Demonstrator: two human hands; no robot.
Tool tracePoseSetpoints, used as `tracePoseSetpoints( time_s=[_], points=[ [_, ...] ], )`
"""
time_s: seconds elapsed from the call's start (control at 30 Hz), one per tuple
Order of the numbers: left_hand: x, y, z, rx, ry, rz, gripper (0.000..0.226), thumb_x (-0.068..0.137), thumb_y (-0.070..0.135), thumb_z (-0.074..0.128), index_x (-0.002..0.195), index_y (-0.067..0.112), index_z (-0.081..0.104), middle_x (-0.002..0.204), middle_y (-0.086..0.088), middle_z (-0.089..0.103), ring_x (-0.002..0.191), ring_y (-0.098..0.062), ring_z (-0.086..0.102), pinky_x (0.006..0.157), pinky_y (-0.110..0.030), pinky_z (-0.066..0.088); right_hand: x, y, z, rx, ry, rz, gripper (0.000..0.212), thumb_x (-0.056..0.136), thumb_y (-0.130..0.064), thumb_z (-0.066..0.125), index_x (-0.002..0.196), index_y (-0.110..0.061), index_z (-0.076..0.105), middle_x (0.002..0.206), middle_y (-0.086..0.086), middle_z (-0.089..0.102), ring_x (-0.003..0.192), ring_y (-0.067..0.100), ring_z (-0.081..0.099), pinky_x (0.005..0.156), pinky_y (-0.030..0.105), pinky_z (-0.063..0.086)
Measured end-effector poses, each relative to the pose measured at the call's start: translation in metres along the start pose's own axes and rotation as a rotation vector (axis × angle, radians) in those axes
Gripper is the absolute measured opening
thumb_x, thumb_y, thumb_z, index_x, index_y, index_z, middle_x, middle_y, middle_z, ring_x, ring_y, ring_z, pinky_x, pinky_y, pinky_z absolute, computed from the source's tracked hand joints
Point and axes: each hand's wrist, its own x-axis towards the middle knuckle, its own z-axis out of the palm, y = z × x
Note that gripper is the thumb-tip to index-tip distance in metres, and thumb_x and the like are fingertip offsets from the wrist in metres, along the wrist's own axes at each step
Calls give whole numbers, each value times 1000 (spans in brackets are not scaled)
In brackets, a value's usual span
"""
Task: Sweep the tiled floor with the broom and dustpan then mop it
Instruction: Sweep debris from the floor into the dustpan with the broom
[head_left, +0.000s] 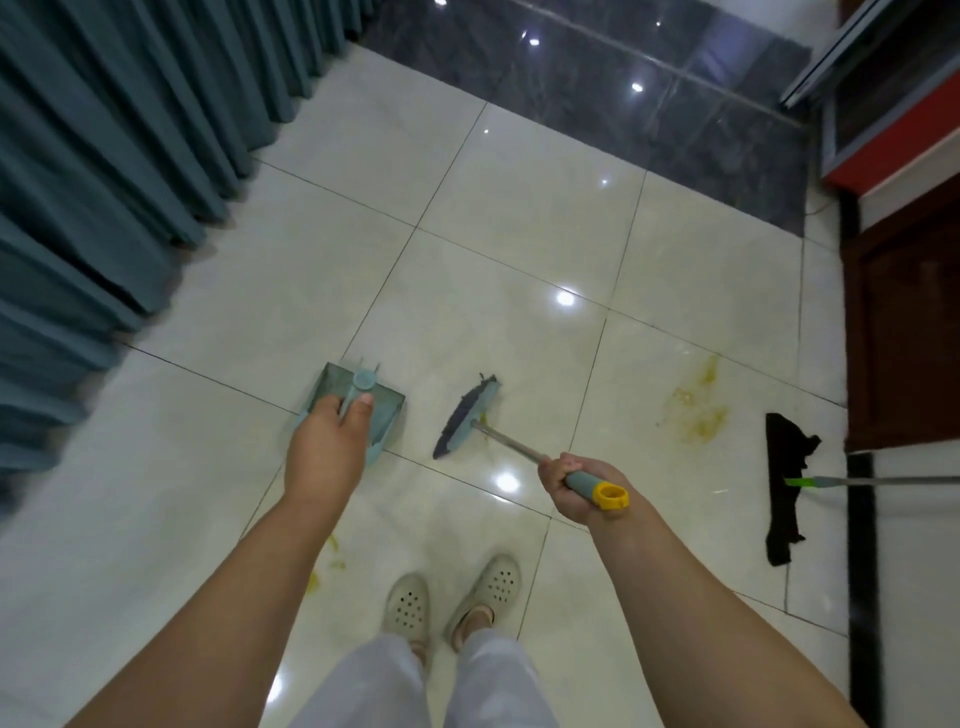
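With the dustpan (358, 405) gripped by the left hand (327, 447) and the broom (467, 415) by the right hand (576, 488), sweeping is judged underway; yellow debris (698, 410) must next be gathered.

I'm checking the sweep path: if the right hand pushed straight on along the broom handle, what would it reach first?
Probably the broom head itself, beyond the right hand; past it lies the dustpan in the left hand. Depth is hard to judge.
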Motion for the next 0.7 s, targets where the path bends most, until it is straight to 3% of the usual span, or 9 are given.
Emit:
tracePoseSetpoints(
  time_s=[0.17,0.33,0.53,0.7],
  points=[
    [-9,9,16,46,-51,58,33,97,38,44,74,14,46,63,3,49,61,-18,46,48,-26,29,-14,-8,-24,44,21,-21,31,103,-16,34,91,11,44,51,15,43,22,17,40,26,14,36],
    [-19,21,34,41,-106,89,37,96,39,44,71,12,45,64,-1,50,58,-14,46,48,-23,30,-30,-24,-41,48,-22,4,31,102,-14,34,98,15,43,72,2,34,25,17,40,27,15,38],
    [-31,31,50,48,-180,78,42,96,40,44,83,1,53,73,-14,59,62,-22,50,52,-28,35,-55,-62,-31,-162,-33,57,36,102,-21,37,89,11,47,56,11,43,23,16,42,26,16,37],
    [-44,44,66,34,-221,21,34,95,40,46,77,12,50,68,-4,54,59,-16,48,49,-26,34,-58,-96,3,-566,20,38,37,103,-23,36,86,7,49,43,6,42,25,9,42,28,12,37]
  ],
)
